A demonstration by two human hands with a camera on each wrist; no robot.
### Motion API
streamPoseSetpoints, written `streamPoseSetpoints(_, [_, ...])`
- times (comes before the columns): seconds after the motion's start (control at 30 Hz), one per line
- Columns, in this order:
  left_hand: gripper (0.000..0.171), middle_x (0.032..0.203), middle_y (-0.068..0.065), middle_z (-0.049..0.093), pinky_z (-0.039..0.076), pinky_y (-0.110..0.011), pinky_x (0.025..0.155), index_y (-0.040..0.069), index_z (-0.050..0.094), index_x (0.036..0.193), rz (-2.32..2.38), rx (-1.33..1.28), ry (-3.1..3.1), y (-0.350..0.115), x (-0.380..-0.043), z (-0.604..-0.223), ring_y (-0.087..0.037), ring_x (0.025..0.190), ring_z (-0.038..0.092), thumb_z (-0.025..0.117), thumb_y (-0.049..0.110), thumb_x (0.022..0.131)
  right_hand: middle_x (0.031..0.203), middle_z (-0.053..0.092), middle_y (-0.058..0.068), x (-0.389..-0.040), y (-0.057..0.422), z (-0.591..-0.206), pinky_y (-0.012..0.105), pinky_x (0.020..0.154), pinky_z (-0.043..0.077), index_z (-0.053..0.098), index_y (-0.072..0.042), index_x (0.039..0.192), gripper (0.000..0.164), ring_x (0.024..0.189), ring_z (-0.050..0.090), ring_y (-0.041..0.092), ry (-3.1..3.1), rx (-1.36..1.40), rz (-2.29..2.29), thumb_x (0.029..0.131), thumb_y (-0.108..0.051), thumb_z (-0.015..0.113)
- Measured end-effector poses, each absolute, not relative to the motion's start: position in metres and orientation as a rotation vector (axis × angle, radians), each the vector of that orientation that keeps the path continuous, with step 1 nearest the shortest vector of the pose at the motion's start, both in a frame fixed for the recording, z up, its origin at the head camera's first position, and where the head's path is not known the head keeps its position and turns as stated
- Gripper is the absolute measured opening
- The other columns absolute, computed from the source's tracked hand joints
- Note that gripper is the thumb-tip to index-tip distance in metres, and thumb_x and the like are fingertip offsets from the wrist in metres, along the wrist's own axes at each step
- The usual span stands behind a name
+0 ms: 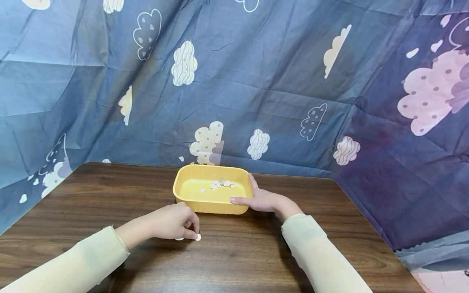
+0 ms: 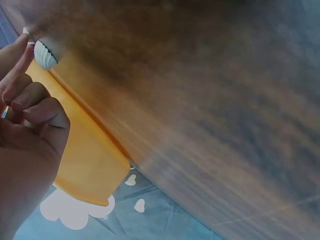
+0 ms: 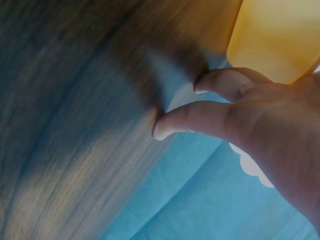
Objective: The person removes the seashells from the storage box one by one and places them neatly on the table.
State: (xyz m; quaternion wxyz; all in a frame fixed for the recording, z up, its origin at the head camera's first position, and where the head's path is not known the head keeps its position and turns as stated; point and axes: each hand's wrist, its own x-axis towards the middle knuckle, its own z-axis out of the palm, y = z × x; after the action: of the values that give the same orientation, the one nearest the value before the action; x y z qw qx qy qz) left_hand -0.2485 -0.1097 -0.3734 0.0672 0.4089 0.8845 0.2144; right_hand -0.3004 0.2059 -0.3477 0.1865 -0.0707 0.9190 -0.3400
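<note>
My left hand (image 1: 174, 221) is low over the table, in front of a yellow plastic bin (image 1: 216, 208). Its thumb and forefinger pinch a small white shell (image 1: 198, 237) at the tabletop; the other fingers are curled in. Beside the pinching fingertips lies a ribbed white seashell (image 2: 45, 56), largely hidden by the hand in the head view. My right hand (image 1: 265, 200) holds the bin's right end, thumb over the near rim and a finger reaching along the end wall. In the right wrist view, two of its fingers (image 3: 200, 116) extend down to the table. Several small pale shells (image 1: 221, 184) lie inside the bin.
The brown wood-grain table (image 1: 234, 260) stretches to both sides of the bin. Behind it hangs a blue cloth (image 1: 234, 89) printed with clouds, meeting the table's back edge. A greyish fabric (image 1: 436, 256) is beyond the right edge.
</note>
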Motion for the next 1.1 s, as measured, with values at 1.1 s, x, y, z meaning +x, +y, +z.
streamPoseSetpoints(1.1, [0.006,0.061,0.016,0.038,0.032,-0.016,0.057,0.027,0.077,0.091,0.766,1.294,2.465,-0.111,-0.250,-0.344,0.004,0.056,0.033,0.082,0.028,0.095,0.175,0.022,0.020,-0.301,0.205,-0.349,0.056,0.130,0.026,-0.018,-0.022,0.169,0.135,0.157,0.034,0.031,2.599,-0.200,-0.943,0.085,-0.077,0.071])
